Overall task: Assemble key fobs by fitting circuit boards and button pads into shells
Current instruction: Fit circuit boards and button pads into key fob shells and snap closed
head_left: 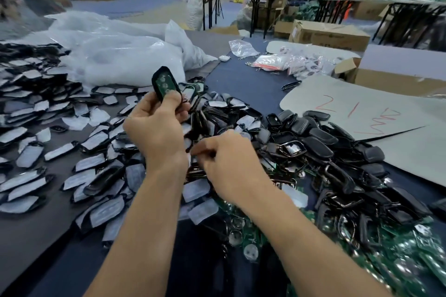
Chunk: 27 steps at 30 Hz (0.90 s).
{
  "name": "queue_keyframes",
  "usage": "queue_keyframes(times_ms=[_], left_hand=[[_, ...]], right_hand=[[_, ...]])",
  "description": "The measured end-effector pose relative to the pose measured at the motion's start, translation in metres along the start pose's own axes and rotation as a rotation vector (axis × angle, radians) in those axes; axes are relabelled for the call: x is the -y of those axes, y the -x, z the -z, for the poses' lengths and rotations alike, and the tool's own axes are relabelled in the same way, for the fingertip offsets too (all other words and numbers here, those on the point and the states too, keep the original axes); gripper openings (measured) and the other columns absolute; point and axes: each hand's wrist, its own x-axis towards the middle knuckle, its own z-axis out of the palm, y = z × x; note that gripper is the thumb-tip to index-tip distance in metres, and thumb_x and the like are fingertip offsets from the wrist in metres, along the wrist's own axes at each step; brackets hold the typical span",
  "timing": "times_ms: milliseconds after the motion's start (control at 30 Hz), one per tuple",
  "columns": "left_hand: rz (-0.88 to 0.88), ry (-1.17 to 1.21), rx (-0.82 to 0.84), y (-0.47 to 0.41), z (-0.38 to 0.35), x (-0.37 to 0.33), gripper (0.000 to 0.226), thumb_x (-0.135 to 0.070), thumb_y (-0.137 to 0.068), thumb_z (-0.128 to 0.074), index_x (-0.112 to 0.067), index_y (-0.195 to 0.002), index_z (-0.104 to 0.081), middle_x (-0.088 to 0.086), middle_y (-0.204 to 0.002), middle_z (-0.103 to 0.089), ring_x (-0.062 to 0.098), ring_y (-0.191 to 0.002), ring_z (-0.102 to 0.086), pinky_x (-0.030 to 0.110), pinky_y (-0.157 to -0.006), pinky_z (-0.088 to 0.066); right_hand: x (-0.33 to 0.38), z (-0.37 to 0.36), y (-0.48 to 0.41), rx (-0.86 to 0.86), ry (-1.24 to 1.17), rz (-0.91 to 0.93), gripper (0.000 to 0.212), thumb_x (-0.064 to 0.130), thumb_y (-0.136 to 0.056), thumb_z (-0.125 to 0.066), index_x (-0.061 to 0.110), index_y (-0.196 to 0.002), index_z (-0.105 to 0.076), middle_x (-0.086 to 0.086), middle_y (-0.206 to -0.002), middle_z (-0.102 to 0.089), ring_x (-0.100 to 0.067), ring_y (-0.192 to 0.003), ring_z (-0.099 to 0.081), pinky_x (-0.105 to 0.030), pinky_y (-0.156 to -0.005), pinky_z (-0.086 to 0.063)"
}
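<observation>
My left hand [156, 125] holds up a black key fob shell [165, 84] with a green circuit board seated inside it, thumb pinching its lower end. My right hand [231, 164] is lower and to the right, its fingers curled down into the pile of black shells and film-covered parts; what they pinch is hidden. A heap of black shell halves [337, 149] lies to the right. Green circuit boards [410, 255] are heaped at the lower right. Film-covered fob faces [36, 108] spread over the left of the table.
Large clear plastic bags [115, 55] lie behind the pile. A grey cardboard sheet with red writing [350, 106] and cardboard boxes [395, 77] sit at the right. Small bags of parts [284, 60] lie beyond. People and folding tables stand in the background.
</observation>
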Motion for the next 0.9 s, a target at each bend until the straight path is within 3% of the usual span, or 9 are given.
queue_keyframes(times_ms=[100,200,267,333,467,567,633,767,900], left_hand=[[-0.022,0.020,-0.046,-0.011,0.005,0.000,0.012,0.000,-0.088,-0.074,-0.009,-0.081,-0.075,0.002,-0.069,-0.076,0.017,-0.058,-0.069,0.022,-0.057,-0.054],[-0.003,-0.011,-0.057,-0.016,0.009,0.008,0.008,0.001,-0.088,-0.075,-0.006,-0.084,-0.076,0.000,-0.068,-0.075,0.017,-0.057,-0.068,0.021,-0.056,-0.053],[0.033,-0.019,-0.057,-0.017,0.010,0.012,0.006,0.002,-0.088,-0.075,-0.003,-0.085,-0.076,0.001,-0.068,-0.074,0.017,-0.057,-0.067,0.021,-0.056,-0.053],[0.065,-0.019,-0.066,-0.019,0.010,0.014,0.008,0.002,-0.088,-0.074,-0.005,-0.083,-0.075,0.001,-0.066,-0.073,0.017,-0.055,-0.067,0.021,-0.055,-0.052],[0.141,0.029,0.009,-0.014,0.007,0.015,0.016,0.005,-0.087,-0.072,-0.007,-0.076,-0.072,0.004,-0.066,-0.072,0.017,-0.056,-0.067,0.023,-0.056,-0.054],[0.255,0.128,0.124,0.002,-0.001,0.017,0.017,0.008,-0.088,-0.065,-0.003,-0.076,-0.066,0.011,-0.069,-0.073,0.021,-0.057,-0.069,0.024,-0.055,-0.056],[0.283,0.086,0.232,0.019,-0.009,0.024,0.015,0.007,-0.089,-0.061,-0.002,-0.078,-0.063,0.014,-0.072,-0.074,0.024,-0.059,-0.070,0.024,-0.055,-0.057],[0.295,-0.149,0.502,0.060,-0.021,0.046,0.005,0.003,-0.086,-0.066,-0.002,-0.087,-0.064,0.013,-0.079,-0.077,0.024,-0.067,-0.074,0.026,-0.061,-0.059],[0.311,-0.293,0.709,0.081,-0.024,0.055,0.029,-0.001,-0.071,-0.069,-0.009,-0.098,-0.065,0.012,-0.074,-0.071,0.023,-0.061,-0.069,0.026,-0.058,-0.057]], right_hand=[[0.012,-0.021,-0.020,0.197,0.200,0.087,0.023,0.025,-0.092,-0.067,0.027,-0.114,-0.074,-0.005,-0.095,-0.063,-0.029,-0.103,-0.056,-0.039,-0.086,-0.052],[0.013,-0.026,-0.019,0.247,0.379,0.160,0.017,0.025,-0.091,-0.067,0.021,-0.107,-0.073,-0.005,-0.088,-0.063,-0.030,-0.094,-0.059,-0.035,-0.075,-0.046],[0.010,-0.028,-0.007,0.179,0.356,0.152,0.016,0.019,-0.090,-0.066,0.023,-0.100,-0.078,-0.003,-0.087,-0.069,-0.025,-0.088,-0.059,-0.032,-0.079,-0.047],[0.009,-0.025,0.007,0.090,0.169,0.064,0.022,0.017,-0.089,-0.066,0.028,-0.100,-0.082,0.004,-0.089,-0.074,-0.016,-0.091,-0.063,-0.030,-0.083,-0.048],[-0.008,0.008,0.034,-0.277,-0.194,-0.105,0.030,0.028,-0.089,-0.067,0.051,-0.108,-0.069,0.041,-0.078,-0.067,0.014,-0.086,-0.064,-0.004,-0.078,-0.047],[-0.035,0.050,0.054,-0.483,-0.473,-0.261,0.039,0.014,-0.093,-0.072,0.053,-0.088,-0.079,0.020,-0.079,-0.077,0.001,-0.074,-0.071,-0.014,-0.071,-0.054],[-0.056,0.069,0.064,-0.556,-0.618,-0.398,0.037,0.006,-0.092,-0.073,0.037,-0.077,-0.082,0.011,-0.076,-0.078,0.000,-0.067,-0.068,-0.016,-0.069,-0.054],[-0.080,0.079,0.075,-0.584,-0.816,-0.567,0.028,0.007,-0.093,-0.072,0.023,-0.073,-0.083,0.005,-0.066,-0.072,-0.003,-0.058,-0.059,-0.013,-0.056,-0.050],[-0.091,0.079,0.076,-0.615,-0.906,-0.566,0.025,0.004,-0.093,-0.072,0.018,-0.073,-0.080,0.003,-0.061,-0.067,-0.005,-0.053,-0.053,-0.013,-0.052,-0.045]])
